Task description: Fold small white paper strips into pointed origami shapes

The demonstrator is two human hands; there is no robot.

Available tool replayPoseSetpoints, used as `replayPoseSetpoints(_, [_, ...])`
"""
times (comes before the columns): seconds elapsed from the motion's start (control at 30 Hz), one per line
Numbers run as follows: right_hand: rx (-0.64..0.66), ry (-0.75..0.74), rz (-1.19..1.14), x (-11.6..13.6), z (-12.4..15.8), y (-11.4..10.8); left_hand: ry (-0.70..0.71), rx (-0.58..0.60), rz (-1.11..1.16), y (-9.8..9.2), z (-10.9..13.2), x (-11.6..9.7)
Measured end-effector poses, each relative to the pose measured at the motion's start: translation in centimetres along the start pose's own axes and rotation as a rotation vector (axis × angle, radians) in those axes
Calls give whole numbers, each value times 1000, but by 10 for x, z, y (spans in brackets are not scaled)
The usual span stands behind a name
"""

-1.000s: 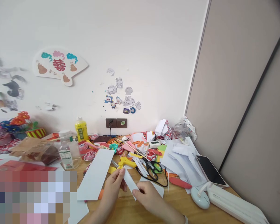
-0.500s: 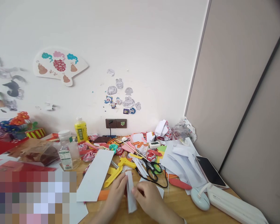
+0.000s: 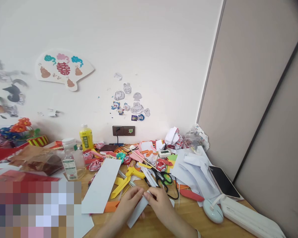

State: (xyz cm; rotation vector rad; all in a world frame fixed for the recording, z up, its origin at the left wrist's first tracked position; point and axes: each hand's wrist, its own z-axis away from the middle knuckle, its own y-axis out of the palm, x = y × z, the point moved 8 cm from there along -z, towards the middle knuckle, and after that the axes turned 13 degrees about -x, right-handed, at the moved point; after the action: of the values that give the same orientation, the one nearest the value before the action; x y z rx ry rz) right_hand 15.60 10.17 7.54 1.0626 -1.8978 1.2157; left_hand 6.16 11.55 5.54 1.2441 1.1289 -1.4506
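Note:
A narrow folded white paper strip slants over the wooden table, its upper end pinched in my fingers. My left hand closes on the strip's upper left side, fingertips near its top. Thumb and fingers of my right hand press on the upper right end. Left of my hands lies a long white sheet beside an orange piece. Just beyond are folded yellow paper, a yellow glue gun and black scissors.
A clear jar and yellow bottle stand at the back left. Crumpled and cut paper covers the table's back. White sheets, a tablet, a pale blue mouse and a white power strip lie right.
The strip has turned from nearly upright to slanting, its top now to the right. Both hands have come closer together at its upper end.

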Motion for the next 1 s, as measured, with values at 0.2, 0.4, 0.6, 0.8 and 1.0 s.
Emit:
replayPoseSetpoints(0.2, [77, 244, -373, -12, -4, 4, -23, 117, 39, 12, 4, 0])
replayPoseSetpoints(0.4, [30, 335, -513, -22, -7, 7, 133, 57, -30, 7, 1, -13])
replayPoseSetpoints(0.6, [19, 377, -547, -25, -3, 8, 226, -35, -81, 1, 1, -19])
replayPoseSetpoints(0.8, [17, 376, -487, -21, -2, 4, 204, -175, -176, -10, 3, -22])
replayPoseSetpoints(1.0, [5, 323, -453, -22, -6, 0, 221, -187, -222, -11, 3, -27])
